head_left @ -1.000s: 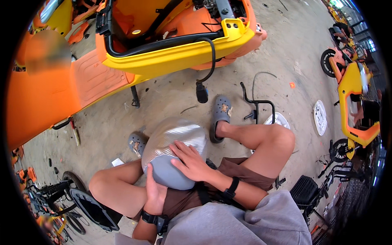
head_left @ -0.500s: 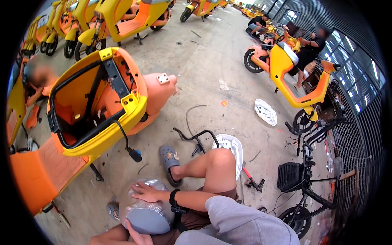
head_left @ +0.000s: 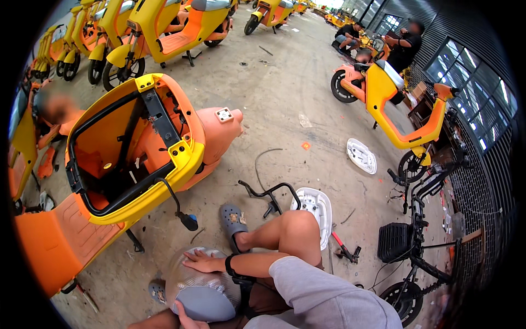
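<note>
A rounded silver-grey piece, shaped like a scooter seat, rests by my legs at the bottom of the view. Its flat grey face points toward me, and a shiny, creased covering wraps its upper side. My right hand, with a black band on the wrist, lies flat on that covering, fingers spread. From below, my left hand holds the near edge; some of its fingers are hidden. Left of them stands a yellow and orange scooter body with an uncovered seat opening and a dangling cable plug.
On the floor ahead are a bent black metal frame, white plastic shells and a red-handled tool. A stripped black scooter frame stands at right. One person is at far left; others work beyond another scooter.
The view has shifted slightly, so most things sit a little lower and farther right. My hands keep nearly the same hold. A person at the back right now appears more upright.
</note>
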Motion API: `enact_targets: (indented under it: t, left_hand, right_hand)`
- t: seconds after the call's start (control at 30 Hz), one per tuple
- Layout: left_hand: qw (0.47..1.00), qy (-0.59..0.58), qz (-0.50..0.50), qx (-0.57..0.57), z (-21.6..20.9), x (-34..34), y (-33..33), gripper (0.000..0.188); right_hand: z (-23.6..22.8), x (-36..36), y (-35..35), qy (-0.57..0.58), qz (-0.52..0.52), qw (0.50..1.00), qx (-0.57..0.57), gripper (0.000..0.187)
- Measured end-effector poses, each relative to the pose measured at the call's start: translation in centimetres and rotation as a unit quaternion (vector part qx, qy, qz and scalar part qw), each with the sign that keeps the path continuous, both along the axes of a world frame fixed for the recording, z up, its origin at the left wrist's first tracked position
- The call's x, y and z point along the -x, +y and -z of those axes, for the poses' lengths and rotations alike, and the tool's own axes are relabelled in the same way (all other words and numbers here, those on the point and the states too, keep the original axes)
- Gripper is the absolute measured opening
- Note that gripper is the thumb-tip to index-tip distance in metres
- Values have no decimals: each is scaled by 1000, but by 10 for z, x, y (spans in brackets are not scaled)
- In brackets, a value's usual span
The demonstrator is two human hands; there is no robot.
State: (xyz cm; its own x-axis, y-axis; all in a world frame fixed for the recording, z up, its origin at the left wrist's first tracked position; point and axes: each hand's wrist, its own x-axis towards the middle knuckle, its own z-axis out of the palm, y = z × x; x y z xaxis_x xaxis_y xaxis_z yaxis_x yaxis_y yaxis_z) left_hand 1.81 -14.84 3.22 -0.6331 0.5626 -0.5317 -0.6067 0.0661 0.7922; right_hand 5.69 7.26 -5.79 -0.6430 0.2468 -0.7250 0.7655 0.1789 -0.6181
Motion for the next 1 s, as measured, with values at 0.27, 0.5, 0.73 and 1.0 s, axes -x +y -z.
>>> enact_targets:
  t: [0.27,0.5,0.73,1.0]
  left_hand:
    - [997,46,58,-6,4,15,12,67]
    - [982,-185,-19,-14,-2,36,18,71]
    - [971,-140,-179,73,7,29,26,49]
    - [956,-124,-229,138,-17,32,36,49]
  right_hand:
    - [13,11,18,-38,27,999,17,88]
    - [80,41,35,99,-79,991,-35,83]
    - [63,11,12,114,2,991,-62,84]
    - [38,18,32,51,-53,997,-3,86]
